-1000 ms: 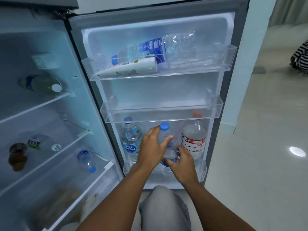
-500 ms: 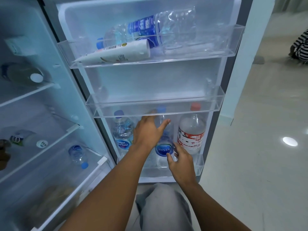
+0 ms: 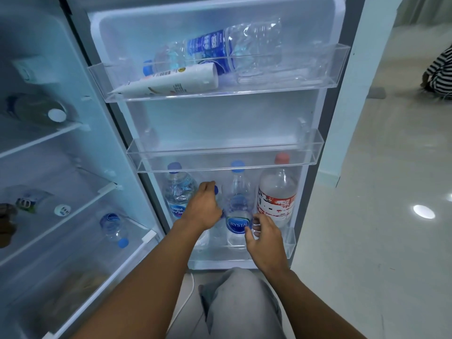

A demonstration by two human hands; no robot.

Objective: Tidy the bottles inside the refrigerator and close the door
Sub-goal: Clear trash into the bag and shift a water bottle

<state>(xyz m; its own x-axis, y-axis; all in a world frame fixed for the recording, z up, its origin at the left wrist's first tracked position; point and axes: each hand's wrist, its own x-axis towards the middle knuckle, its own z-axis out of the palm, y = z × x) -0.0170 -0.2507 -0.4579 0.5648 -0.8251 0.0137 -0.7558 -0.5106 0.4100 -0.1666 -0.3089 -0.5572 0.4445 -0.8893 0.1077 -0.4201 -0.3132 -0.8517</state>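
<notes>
The refrigerator door's bottom shelf (image 3: 289, 243) holds three upright bottles: a blue-capped one (image 3: 178, 192) on the left, a Crystal bottle (image 3: 238, 192) in the middle and a red-capped bottle (image 3: 277, 196) on the right. My left hand (image 3: 205, 209) is curled around a small bottle between the left and middle ones; only its blue cap (image 3: 216, 189) shows past the knuckles. My right hand (image 3: 265, 238) rests low against the Crystal bottle, thumb on the label and fingers loose.
A large bottle (image 3: 232, 47) and a white tube (image 3: 171, 81) lie on the top door shelf; the middle door shelf (image 3: 220, 155) is bare. Bottles (image 3: 36, 111) (image 3: 113, 223) lie on the inner shelves. My knee (image 3: 239, 302) is below the door. A seated person (image 3: 440, 74) is far right.
The Crystal bottle went from tilted in both hands to upright on the bottom shelf. My left hand left it and closed on the small bottle beside it. The view moved closer.
</notes>
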